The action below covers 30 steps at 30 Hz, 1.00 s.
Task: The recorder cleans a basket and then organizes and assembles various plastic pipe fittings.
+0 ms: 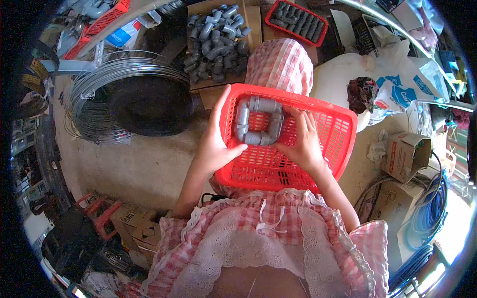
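Note:
A red perforated plastic basket [257, 178] lies tilted across my lap. At its far left corner, several grey plastic pipe elbows [243, 115] are arranged in a rectangular ring. My left hand [220, 143] lies along the basket's left rim, fingers stretched up outside it and thumb over the inside, its tip by the ring's lower left corner. My right hand [303, 143] reaches inside the basket and is around the ring's right side, with its fingers near the upper right elbow and its thumb near the lower right one. Some fingertips are hidden.
Ahead stands a cardboard box [253, 29] heaped with loose grey elbows [218, 44]. To its right is a red basket [323, 31] with fittings in rows. A wire coil [123, 67] lies at left; a white plastic bag [402, 89] and open carton [404, 156] are at right.

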{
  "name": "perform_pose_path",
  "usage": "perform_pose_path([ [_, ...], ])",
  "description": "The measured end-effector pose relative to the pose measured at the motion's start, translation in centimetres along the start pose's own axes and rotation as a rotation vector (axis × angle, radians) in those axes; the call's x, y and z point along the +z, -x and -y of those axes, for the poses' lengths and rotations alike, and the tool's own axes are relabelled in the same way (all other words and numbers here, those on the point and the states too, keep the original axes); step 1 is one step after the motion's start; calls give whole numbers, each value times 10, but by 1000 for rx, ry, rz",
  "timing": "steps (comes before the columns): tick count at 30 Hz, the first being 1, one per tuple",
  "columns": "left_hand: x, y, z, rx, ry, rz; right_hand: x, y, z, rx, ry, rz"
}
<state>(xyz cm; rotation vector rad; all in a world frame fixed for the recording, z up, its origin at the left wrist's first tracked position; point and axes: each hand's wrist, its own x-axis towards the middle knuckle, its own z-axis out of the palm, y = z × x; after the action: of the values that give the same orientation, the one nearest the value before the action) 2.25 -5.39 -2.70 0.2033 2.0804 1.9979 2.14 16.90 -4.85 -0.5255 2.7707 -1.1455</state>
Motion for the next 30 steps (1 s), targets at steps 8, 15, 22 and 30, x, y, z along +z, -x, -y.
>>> perform_pose_path([
  [8, 2, 1, 3, 25, -158, -97, -8, -7, 8, 56, -14, 14],
  [15, -1, 0, -2, 42, -248, -94, -5, -5, 11, 20, 16, 36],
  [22, -5, -3, 2, 53, -234, -92, -11, -1, 25, 73, 99, 31],
  [30, -11, 14, 16, 38, -70, -73, -83, 17, 29, 119, 296, -448],
])
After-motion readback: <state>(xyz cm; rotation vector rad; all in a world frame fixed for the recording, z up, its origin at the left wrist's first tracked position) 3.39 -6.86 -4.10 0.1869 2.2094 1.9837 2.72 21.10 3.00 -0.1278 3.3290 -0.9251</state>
